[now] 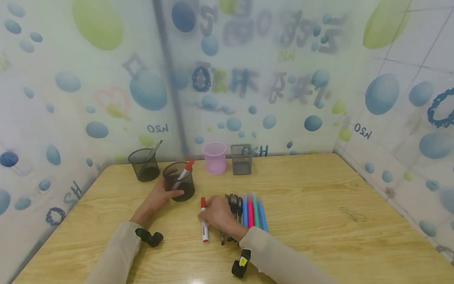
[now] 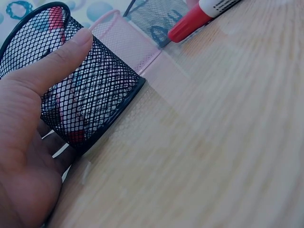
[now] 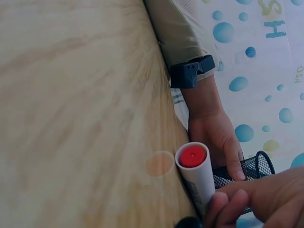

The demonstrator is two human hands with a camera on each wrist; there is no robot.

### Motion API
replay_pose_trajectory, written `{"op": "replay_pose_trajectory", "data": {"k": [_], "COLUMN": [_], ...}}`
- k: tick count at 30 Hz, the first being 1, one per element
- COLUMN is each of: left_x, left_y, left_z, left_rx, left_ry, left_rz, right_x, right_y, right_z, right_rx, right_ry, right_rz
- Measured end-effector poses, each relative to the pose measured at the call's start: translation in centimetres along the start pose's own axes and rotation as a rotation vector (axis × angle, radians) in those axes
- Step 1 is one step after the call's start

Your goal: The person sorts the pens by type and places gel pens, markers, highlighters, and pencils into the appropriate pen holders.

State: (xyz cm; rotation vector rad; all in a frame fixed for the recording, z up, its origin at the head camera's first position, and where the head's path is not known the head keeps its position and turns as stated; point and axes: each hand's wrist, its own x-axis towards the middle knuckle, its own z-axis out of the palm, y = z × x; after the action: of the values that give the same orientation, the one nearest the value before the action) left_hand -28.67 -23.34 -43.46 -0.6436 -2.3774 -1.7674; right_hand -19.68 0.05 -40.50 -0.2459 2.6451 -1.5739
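Note:
In the head view my left hand (image 1: 159, 195) grips a black mesh pen cup (image 1: 186, 189), thumb across its near side and fingers round the far side. A white marker with a red cap (image 1: 183, 173) leans inside that cup. My right hand (image 1: 218, 213) pinches another red-capped white marker (image 1: 205, 232), just right of the cup. The red end of this marker (image 3: 193, 156) faces the right wrist camera. Whether it touches the table I cannot tell. Beside and partly under my right hand lie several black pens (image 1: 234, 203).
Several coloured pens (image 1: 256, 209), blue, pink and green, lie right of the black pens. Along the back stand a second black mesh cup (image 1: 147, 171) holding a pen, a pink mesh cup (image 1: 215, 159) and a square grey mesh holder (image 1: 242, 161). Patterned walls border the wooden table (image 1: 319, 236).

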Motion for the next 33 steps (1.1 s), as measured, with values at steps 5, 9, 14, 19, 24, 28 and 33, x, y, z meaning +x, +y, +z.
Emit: {"op": "replay_pose_trajectory", "data": {"k": [5,9,14,19,24,28,33], "left_x": [0.1,0.1,0.1,-0.4,-0.6,-0.2,0.0], "left_y": [-0.1,-0.1,0.3,1.7,1.8,0.7,0.0], "left_z": [0.0,-0.1,0.0,0.3,0.3,0.1,0.0], "left_rx": [0.013,0.013,0.057,0.011,0.001,0.045,0.061], "left_ry": [-0.008,-0.006,-0.003,-0.011,0.005,0.013,0.008], "left_rz": [0.041,0.038,0.014,0.009,0.0,-0.013,0.008], "right_x": [0.3,0.6,0.7,0.9,1.3,1.8,2.2], "right_y": [0.0,-0.1,0.1,0.4,0.4,0.0,-0.7], "right_z": [0.1,0.3,0.4,0.4,0.2,-0.1,-0.2], "right_rx": [-0.031,-0.102,-0.175,-0.178,-0.081,0.038,0.157], "right_ry": [-0.003,-0.003,0.013,0.035,0.048,0.064,0.1], "right_rz": [0.001,-0.035,-0.081,-0.077,-0.027,0.03,0.053]}}
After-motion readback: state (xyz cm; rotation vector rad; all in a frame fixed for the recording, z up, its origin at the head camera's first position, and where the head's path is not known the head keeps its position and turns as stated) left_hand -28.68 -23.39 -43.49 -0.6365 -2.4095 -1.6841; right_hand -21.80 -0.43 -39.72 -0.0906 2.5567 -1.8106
